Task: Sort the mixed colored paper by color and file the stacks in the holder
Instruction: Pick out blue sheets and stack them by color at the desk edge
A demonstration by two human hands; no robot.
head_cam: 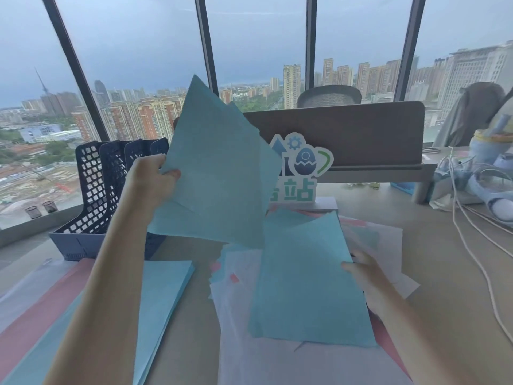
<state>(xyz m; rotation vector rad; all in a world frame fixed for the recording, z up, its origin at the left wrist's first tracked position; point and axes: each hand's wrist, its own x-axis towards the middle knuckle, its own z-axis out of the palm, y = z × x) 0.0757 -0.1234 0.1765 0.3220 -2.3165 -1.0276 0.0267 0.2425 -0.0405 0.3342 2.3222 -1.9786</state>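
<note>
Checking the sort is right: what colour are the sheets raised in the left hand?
Light blue sheets, pinched by the left hand; head view.

Tall windows (pixel 133 51) with dark slanted frames (pixel 72 62) fill the far wall and show a city under a grey sky. The light is dull and bluish. A brown desk divider (pixel 347 134) stands behind the pale table (pixel 433 259), with a mesh chair (pixel 329 95) beyond it.

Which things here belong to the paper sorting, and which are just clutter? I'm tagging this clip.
Job: blue sheets in left hand; blue sheet in right hand; mixed pile; blue stack; holder.
Lying about: sign; cables; pen cups.
</note>
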